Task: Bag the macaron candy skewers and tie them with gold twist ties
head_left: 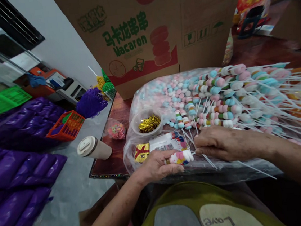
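Note:
My left hand (160, 165) is closed around a candy skewer (183, 156) in a printed clear wrapper, its pink, white and yellow pieces lying sideways. Close to its right end, my right hand (216, 144) has its fingers pinched together at the white stick; exactly what the fingertips hold is hidden. A pack of printed wrappers (167, 143) lies just beyond my left hand, beside a yellow twist-tie packet (142, 152). Behind these stands a white bowl (133, 124) of gold twist ties (149, 124). Many finished-looking candy skewers (220, 103) are heaped beyond my right hand, sticks pointing right.
A large cardboard box (137, 49) stands at the back of the table. Loose pastel candies (176, 90) lie on clear plastic. At the left edge are a lidded paper cup (93, 148) and a small candy bag (116, 129). Purple bags (17, 182) and an orange crate (66, 127) occupy the floor.

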The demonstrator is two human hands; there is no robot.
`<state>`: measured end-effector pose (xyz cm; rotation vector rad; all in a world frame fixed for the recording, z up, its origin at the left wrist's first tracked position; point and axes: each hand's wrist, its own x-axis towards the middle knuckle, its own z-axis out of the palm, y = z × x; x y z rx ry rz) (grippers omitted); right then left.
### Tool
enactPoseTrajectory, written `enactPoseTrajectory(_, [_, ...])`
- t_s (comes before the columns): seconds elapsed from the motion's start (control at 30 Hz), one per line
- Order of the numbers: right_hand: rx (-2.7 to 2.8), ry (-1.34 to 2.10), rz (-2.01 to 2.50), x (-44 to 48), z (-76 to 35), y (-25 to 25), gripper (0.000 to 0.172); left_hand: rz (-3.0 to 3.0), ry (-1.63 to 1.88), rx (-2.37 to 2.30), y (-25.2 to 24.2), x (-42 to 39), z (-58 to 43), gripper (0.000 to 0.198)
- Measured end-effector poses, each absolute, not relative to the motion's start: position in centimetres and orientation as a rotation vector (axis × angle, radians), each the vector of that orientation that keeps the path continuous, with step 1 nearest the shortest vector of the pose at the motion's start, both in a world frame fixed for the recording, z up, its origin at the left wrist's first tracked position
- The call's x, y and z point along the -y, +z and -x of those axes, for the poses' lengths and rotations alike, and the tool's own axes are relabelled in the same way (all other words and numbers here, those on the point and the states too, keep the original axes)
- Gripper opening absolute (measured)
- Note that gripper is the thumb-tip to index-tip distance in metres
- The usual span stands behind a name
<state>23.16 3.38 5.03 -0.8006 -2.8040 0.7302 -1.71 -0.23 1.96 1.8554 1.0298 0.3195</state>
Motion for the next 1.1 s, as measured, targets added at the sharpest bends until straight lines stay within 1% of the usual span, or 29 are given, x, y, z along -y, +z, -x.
enactPoseTrajectory(0.17, [2.785,0.705,0.806,-3.2,-23.4,4.8,0.038,-1.88,0.439,-1.009,1.1,0.3,1.9,0.046])
enactPoseTrajectory(0.37, [2.801,0.65,0.815,-3.1,-22.9,4.5,0.039,-1.975,0.475,-0.966,0.9,0.7,0.7,0.043])
enactPoseTrajectory(0.5, [2.863,0.64,0.834,-3.0,-22.5,4.2,0.036,-1.974,0.589,-1.067,0.0,1.4,-0.2,0.043])
enactPoseTrajectory(0.67, [2.886,0.66,0.862,-2.9,-22.1,3.0,0.033,-2.055,0.68,-1.223,-1.7,1.9,-0.9,0.048])
enactPoseTrajectory(0.8, [2.888,0.63,0.868,-2.9,-21.6,2.2,0.033,-2.041,0.729,-1.219,-2.1,1.5,-1.1,0.051])
enactPoseTrajectory(0.87, [2.881,0.601,0.871,-2.9,-21.4,2.2,0.034,-1.901,0.688,-1.146,-2.0,1.2,-0.6,0.051])
enactPoseTrajectory(0.9, [2.875,0.594,0.873,-3.0,-21.3,2.2,0.034,-1.828,0.646,-1.112,-1.9,1.1,-0.2,0.054])
enactPoseTrajectory(1.0, [2.858,0.588,0.874,-3.3,-21.6,2.5,0.033,-1.762,0.435,-1.121,-1.5,1.1,1.0,0.089])
enactPoseTrajectory(1.03, [2.863,0.589,0.87,-3.4,-21.8,2.5,0.032,-1.771,0.357,-1.15,-1.4,1.2,1.2,0.092])
enactPoseTrajectory(1.07, [2.87,0.594,0.863,-3.4,-22.0,2.6,0.032,-1.776,0.296,-1.178,-1.3,1.3,1.3,0.088])
enactPoseTrajectory(1.1, [2.872,0.598,0.867,-3.4,-22.1,2.7,0.032,-1.775,0.267,-1.195,-1.3,1.5,1.2,0.079])
